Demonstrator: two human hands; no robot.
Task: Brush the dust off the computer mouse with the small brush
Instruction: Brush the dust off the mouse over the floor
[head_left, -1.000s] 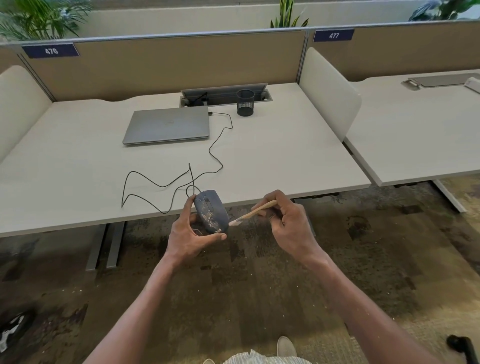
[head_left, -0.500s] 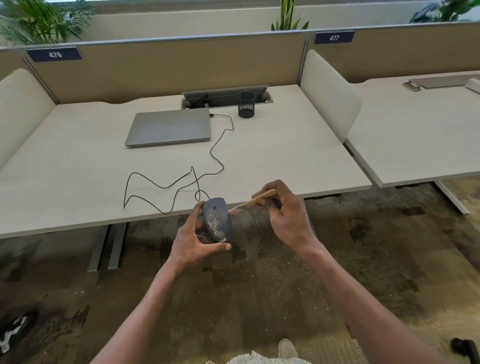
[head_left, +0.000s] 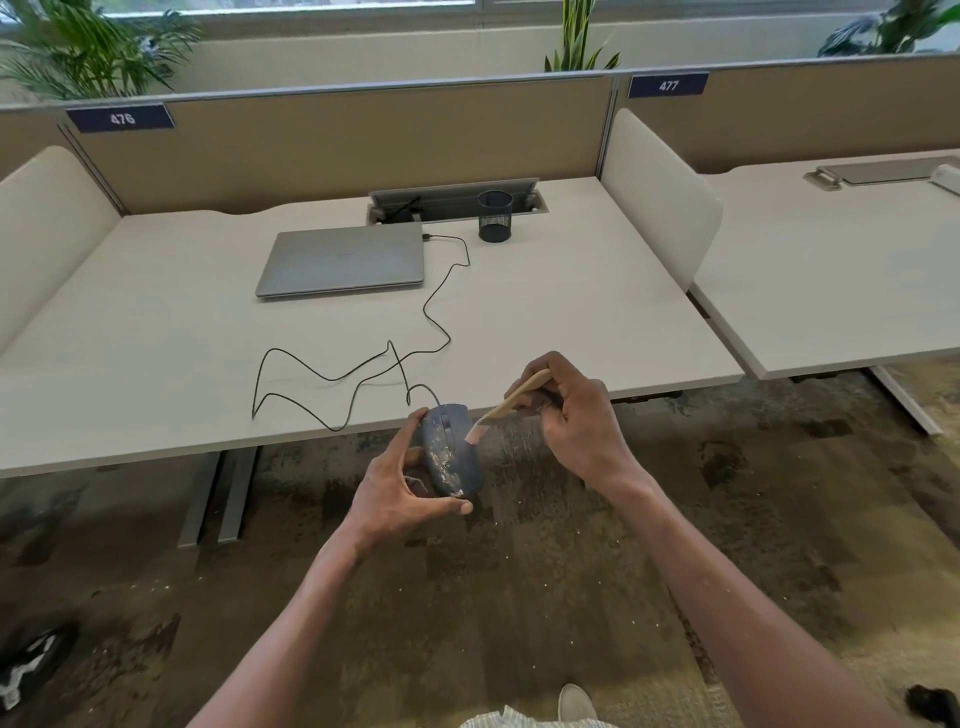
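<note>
Mouse (head_left: 451, 451) held in left hand (head_left: 399, 488) just off the front edge of the desk (head_left: 571, 322), above the carpet — thumb under the near end, fingers curled round the far side. Its long axis runs roughly away from the person, top face turned up and right, pale dust patches down the middle. Cord (head_left: 332, 374) trails back over the desk to the laptop (head_left: 343, 260). Right hand (head_left: 576, 415) pinches the brush (head_left: 511, 402) by the wooden handle, bristles pointing down-left, touching or just beside the mouse's upper right flank near the wheel. Dust lies below and left of the bristles, so the stroke likely runs along the long axis toward the near end. Brush hand is nearer that work.
</note>
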